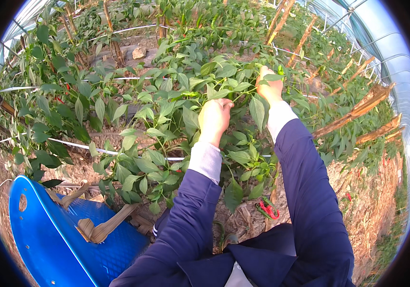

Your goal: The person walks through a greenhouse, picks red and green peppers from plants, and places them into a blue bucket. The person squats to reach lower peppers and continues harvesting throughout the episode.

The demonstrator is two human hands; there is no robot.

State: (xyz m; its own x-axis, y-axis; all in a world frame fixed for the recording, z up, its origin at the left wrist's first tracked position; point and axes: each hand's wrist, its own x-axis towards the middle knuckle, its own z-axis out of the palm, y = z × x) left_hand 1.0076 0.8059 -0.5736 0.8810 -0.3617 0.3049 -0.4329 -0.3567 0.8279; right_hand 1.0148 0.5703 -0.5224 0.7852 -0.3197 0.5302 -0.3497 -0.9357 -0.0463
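My left hand (215, 116) is in the foliage of a leafy pepper plant (240, 156), its thumb and fingers pinched together at a thin green stem. Further out and to the right, my right hand (270, 88) is curled around the upper growth of the same plant. Leaves partly cover its fingers, so exactly what they grip is hidden. A green pepper (280, 70) shows just beyond the right hand's knuckles. Another pale green pepper (189, 94) hangs among leaves to the left of both hands.
A blue plastic basket (43, 229) with tan woven straps (113, 222) stands at the lower left. Red and green peppers (268, 208) lie low by the plant's base. White strings (83, 146) cross the rows. Wooden stakes (355, 111) lean at right, before the plastic greenhouse wall (398, 61).
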